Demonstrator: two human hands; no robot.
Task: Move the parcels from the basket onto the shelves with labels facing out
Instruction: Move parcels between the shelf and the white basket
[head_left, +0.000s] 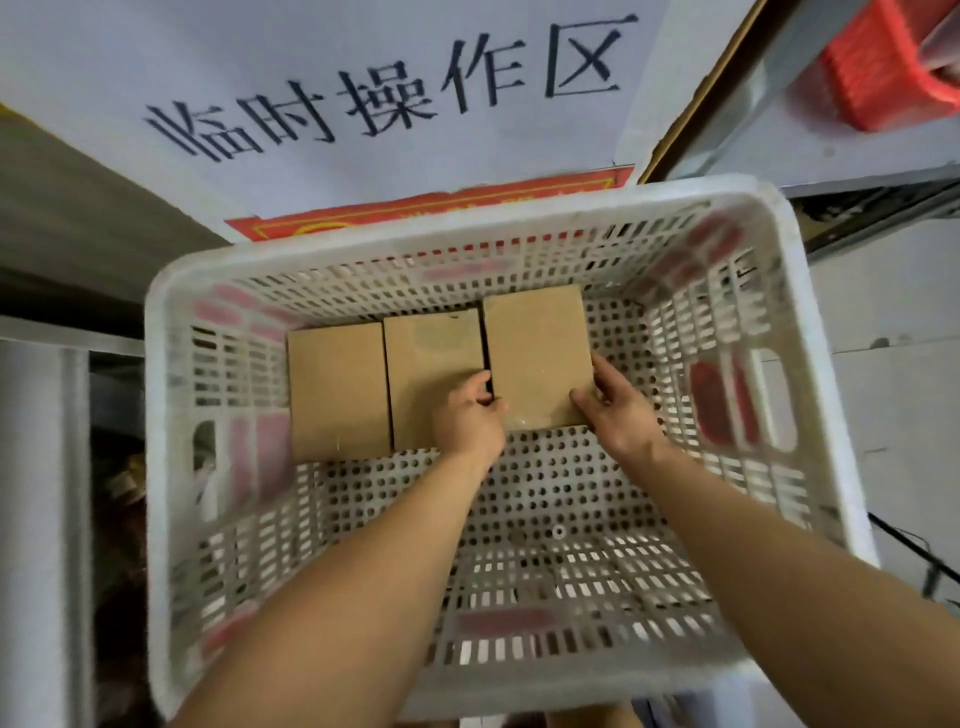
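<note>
A white perforated plastic basket (810, 322) fills the view. Three plain brown cardboard parcels lie side by side on its floor near the far wall: a left one (337, 389), a middle one (431, 358) and a right one (537, 353). No labels show on their upper faces. My left hand (467, 415) has its fingers curled into the gap at the right parcel's left edge. On the other side, my right hand (618, 410) grips the same parcel's near right corner, thumb on top. The right parcel sits slightly higher than the other two.
A white sheet with large black characters (384, 93) and a red strip lies beyond the basket's far rim. A red plastic basket (883, 67) sits at the top right. Metal shelf uprights (47, 519) stand at the left. Pale floor shows to the right.
</note>
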